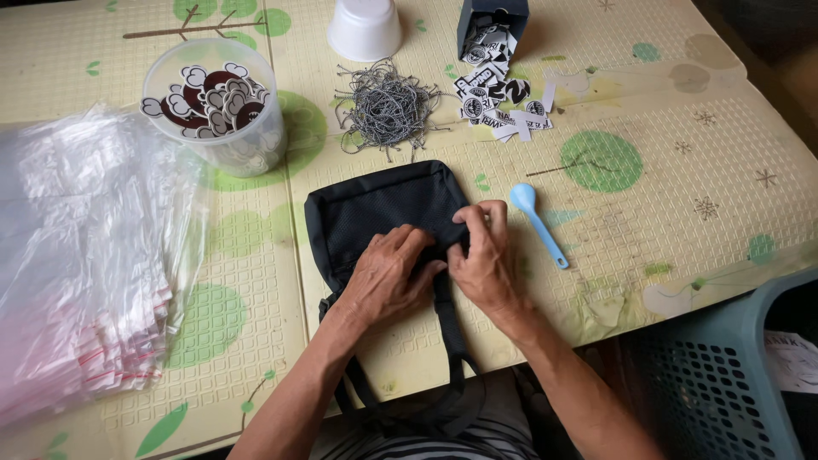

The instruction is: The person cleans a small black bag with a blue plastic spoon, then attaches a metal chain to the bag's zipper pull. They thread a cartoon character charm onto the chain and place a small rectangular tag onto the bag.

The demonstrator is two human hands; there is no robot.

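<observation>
A small black bag [375, 209] with a mesh front lies flat on the yellow patterned table [648, 213], its strap [449, 332] running off the near edge toward me. My left hand [388, 277] rests on the bag's lower part, fingers curled against the fabric. My right hand [484, 255] pinches the bag's right edge between thumb and fingers, touching the left hand. A light blue plastic spoon [537, 223] lies just right of the bag.
A stack of clear zip bags [81, 255] fills the left. Behind the bag: a clear tub of round tags [217, 102], a tangle of grey cords [388, 106], a white cup [365, 27], a tipped dark box spilling black-and-white stickers [494, 77]. A blue-grey perforated basket [724, 375] stands at right.
</observation>
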